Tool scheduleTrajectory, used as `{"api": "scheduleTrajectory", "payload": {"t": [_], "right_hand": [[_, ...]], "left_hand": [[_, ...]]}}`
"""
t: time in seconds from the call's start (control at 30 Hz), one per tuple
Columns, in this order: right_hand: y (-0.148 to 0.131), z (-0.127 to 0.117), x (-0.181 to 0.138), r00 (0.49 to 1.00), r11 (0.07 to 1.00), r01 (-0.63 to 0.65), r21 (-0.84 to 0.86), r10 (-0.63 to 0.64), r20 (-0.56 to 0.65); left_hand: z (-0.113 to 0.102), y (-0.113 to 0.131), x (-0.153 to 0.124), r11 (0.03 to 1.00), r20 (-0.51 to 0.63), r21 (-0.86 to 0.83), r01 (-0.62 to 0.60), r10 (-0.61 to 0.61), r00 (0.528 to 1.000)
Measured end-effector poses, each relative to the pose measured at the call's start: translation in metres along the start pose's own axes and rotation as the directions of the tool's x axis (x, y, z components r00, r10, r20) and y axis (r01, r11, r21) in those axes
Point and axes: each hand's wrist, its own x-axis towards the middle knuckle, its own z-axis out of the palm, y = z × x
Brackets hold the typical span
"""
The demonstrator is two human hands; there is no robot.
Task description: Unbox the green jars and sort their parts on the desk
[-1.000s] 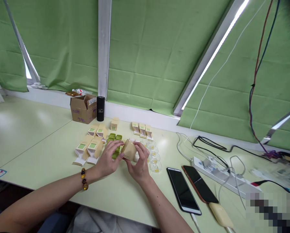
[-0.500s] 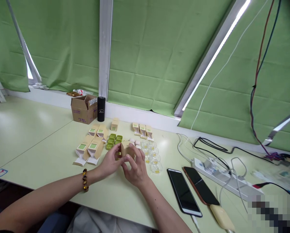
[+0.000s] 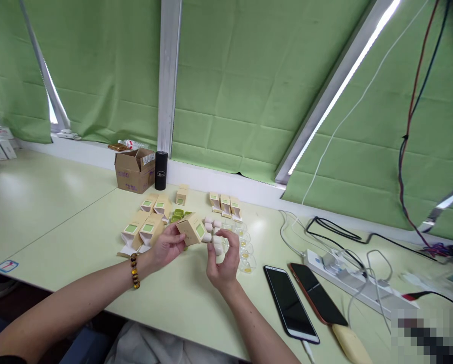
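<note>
My left hand (image 3: 167, 248) grips a small beige carton (image 3: 190, 229) with a green square on one side, tilted above the table. Just to its right, my right hand (image 3: 226, 265) is apart from the carton, thumb and fingers bent but separated, with nothing visible between them. Behind the right fingers stand several small whitish cylinders (image 3: 208, 221). Clear cups with yellow bits (image 3: 248, 263) lie right of them, partly covered by that hand. Green cups (image 3: 178, 214) sit behind the carton, which hides some of them.
Similar cartons stand at left (image 3: 149, 228) and at the back right (image 3: 225, 203). A cardboard box (image 3: 133, 174) and a black tumbler (image 3: 160, 172) are near the wall. Toward the right lie two phones (image 3: 290, 303), (image 3: 317, 293) and a power strip (image 3: 357, 283) with cables.
My right hand has let go of the carton and moved slightly right and away. The left hand has tilted the carton, so its green square now shows.
</note>
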Motion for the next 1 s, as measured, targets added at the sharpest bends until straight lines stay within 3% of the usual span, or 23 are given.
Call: {"api": "scheduleTrajectory", "payload": {"t": [0.13,0.27,0.33,0.47,0.63,0.73,1.0], "right_hand": [[-0.001,0.000,0.000,1.000,1.000,0.004,0.007,-0.003,-0.008],[0.000,-0.001,-0.001,0.999,1.000,-0.024,0.006,0.025,-0.032],[-0.001,-0.002,-0.001,0.999,0.999,-0.030,0.009,0.031,-0.029],[-0.007,-0.003,0.003,1.000,1.000,-0.013,0.006,0.013,0.027],[-0.014,-0.001,0.002,0.989,0.999,-0.013,-0.030,0.017,0.150],[-0.015,0.000,0.000,0.985,0.998,-0.012,-0.059,0.022,0.173],[-0.017,0.000,0.000,0.973,0.992,-0.011,-0.124,0.039,0.229]], "left_hand": [[-0.003,0.001,-0.001,0.999,0.020,0.033,0.020,-0.021,1.000],[-0.004,0.002,-0.001,0.948,0.044,0.308,-0.085,0.075,0.996],[-0.002,0.002,-0.002,0.834,0.063,0.516,-0.197,0.192,0.979],[0.002,0.002,-0.007,0.441,0.155,0.835,-0.328,0.383,0.911],[0.004,0.001,-0.013,0.054,0.419,0.875,-0.482,0.416,0.807],[0.004,0.000,-0.014,-0.055,0.496,0.853,-0.520,0.397,0.772],[0.004,0.001,-0.013,-0.197,0.564,0.824,-0.531,0.362,0.742]]}}
